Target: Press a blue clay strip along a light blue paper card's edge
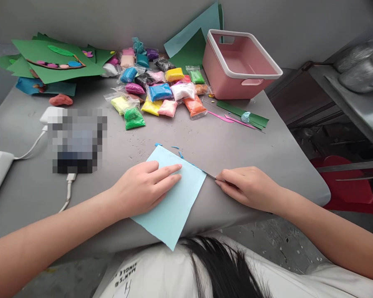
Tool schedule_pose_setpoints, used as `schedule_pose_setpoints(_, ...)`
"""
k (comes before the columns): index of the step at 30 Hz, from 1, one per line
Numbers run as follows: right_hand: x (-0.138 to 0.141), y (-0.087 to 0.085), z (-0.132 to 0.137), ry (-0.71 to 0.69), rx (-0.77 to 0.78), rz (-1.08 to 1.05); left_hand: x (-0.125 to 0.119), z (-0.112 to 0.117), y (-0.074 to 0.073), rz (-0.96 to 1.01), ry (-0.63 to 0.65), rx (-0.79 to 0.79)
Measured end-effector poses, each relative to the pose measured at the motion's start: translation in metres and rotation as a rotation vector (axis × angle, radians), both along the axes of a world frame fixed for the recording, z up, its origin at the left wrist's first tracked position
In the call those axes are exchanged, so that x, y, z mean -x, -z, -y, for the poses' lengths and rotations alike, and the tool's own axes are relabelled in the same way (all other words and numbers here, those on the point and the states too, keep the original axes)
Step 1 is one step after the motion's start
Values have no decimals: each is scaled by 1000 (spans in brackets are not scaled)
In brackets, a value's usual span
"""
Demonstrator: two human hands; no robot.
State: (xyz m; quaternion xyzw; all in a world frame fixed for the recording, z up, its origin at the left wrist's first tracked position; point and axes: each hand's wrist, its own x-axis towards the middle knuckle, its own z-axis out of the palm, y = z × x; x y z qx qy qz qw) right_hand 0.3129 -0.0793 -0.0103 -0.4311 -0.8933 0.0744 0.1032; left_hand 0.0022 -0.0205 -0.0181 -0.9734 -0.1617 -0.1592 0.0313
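Observation:
A light blue sheet of paper (178,211) lies at the table's near edge, one corner reaching past it. Flat on its upper part rests my left hand (147,184), fingers stretched out. My right hand (247,186) is closed in a pinch around a thin, dark, metal-looking rod (210,176). The rod's far end meets the paper's upper right edge, where a strip of blue clay shows; its exact tip is hard to make out. Small blue clay bits (180,155) lie just beyond that edge.
Behind are several bags of coloured clay (160,92), a pink basket (236,82) and green sheets (62,54) with clay shapes. A blurred-out device (77,140) with a white cable sits left. Green paper strips (236,111) and pink tools (219,117) lie right.

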Motion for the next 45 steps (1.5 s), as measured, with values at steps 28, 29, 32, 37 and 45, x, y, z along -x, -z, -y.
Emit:
schedule_pose_setpoints(28,11,-2,-22,-7,143,-150,-31,17,-3,-165,57,122)
schedule_pose_setpoints(29,12,-1,-23,-3,132,-145,-31,18,-3,-161,45,114)
schedule_pose_setpoints(32,15,0,-25,-1,113,-131,-30,20,-5,-165,15,94)
schedule_pose_setpoints(37,18,2,-29,-21,87,-129,-30,20,-5,-147,3,88)
schedule_pose_setpoints(45,23,2,-28,-9,69,-57,-29,19,-3,-140,-3,79)
